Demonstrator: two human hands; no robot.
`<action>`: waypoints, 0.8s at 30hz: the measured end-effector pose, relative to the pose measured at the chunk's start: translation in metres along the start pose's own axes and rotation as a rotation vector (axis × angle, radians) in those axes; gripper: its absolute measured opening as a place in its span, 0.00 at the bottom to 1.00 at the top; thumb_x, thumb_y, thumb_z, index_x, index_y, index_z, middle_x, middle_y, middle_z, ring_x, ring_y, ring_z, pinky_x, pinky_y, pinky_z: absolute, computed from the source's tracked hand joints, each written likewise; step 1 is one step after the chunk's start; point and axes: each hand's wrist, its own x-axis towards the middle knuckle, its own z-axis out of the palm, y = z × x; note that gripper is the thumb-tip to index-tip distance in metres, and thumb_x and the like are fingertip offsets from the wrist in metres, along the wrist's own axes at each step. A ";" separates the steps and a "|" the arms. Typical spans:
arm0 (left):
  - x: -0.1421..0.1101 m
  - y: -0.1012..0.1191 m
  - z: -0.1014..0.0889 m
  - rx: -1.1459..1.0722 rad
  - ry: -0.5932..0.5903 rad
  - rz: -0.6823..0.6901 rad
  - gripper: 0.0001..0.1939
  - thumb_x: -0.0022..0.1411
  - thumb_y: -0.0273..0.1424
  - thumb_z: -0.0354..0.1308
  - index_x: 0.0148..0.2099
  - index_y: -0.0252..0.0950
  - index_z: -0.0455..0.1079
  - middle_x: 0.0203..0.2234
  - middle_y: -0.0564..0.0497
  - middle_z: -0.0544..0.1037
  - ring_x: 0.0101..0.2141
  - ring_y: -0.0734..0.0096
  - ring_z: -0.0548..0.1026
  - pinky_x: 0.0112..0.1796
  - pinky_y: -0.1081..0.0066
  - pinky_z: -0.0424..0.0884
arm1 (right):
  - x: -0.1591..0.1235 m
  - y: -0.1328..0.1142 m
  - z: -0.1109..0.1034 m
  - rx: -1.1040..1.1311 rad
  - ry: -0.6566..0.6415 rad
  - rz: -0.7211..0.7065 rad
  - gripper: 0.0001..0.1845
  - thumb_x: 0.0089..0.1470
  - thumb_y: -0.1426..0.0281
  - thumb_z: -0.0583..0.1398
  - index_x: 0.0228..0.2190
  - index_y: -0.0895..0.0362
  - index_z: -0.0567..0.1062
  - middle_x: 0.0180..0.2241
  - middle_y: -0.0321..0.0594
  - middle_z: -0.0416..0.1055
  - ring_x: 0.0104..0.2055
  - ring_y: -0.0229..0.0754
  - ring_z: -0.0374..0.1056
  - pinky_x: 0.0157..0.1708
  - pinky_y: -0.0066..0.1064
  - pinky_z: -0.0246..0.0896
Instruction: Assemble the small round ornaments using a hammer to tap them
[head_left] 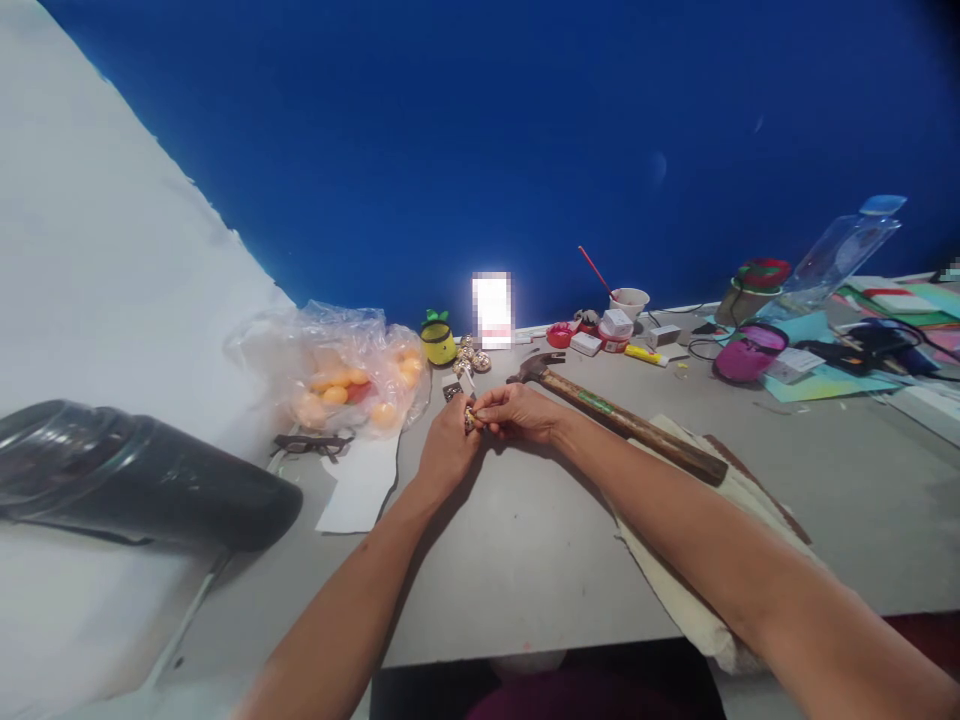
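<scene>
Both of my hands meet over the middle of the table. My left hand (452,437) is closed around a small shiny gold-coloured piece (470,419); its exact kind is too small to make out. The fingertips of my right hand (517,411) pinch at the same piece from the right. Just beyond the left hand lies a small dark and white item (453,390). Several shiny round metal balls (472,358) are clustered behind it. A claw hammer (622,415) with a wooden handle rests to the right, its head near my right hand.
At left are a clear bag of orange balls (341,385), eyeglasses (311,443), white paper (365,485) and a large dark bottle (150,480). Behind stand a yellow pouch (439,344) and a paper cup (629,301). A cream cloth (667,540) lies under my right forearm.
</scene>
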 end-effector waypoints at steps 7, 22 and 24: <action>0.000 0.001 0.001 0.020 0.010 0.001 0.05 0.64 0.28 0.57 0.38 0.40 0.61 0.34 0.49 0.77 0.35 0.63 0.75 0.36 0.67 0.66 | 0.001 0.000 0.000 0.022 0.012 0.036 0.11 0.40 0.74 0.76 0.27 0.60 0.81 0.25 0.37 0.78 0.20 0.29 0.65 0.18 0.19 0.59; -0.002 0.011 -0.003 0.033 0.097 -0.085 0.04 0.62 0.28 0.58 0.40 0.40 0.65 0.32 0.51 0.77 0.33 0.63 0.74 0.35 0.67 0.65 | 0.001 0.000 0.006 -0.123 0.063 -0.137 0.07 0.40 0.73 0.72 0.24 0.59 0.80 0.19 0.34 0.71 0.20 0.31 0.60 0.21 0.23 0.57; -0.001 0.013 -0.004 -0.005 0.098 -0.098 0.04 0.62 0.28 0.58 0.39 0.40 0.66 0.30 0.52 0.76 0.32 0.64 0.74 0.34 0.68 0.64 | 0.000 0.000 0.005 -0.079 0.028 -0.131 0.10 0.40 0.70 0.74 0.26 0.59 0.80 0.22 0.35 0.74 0.22 0.32 0.63 0.23 0.23 0.61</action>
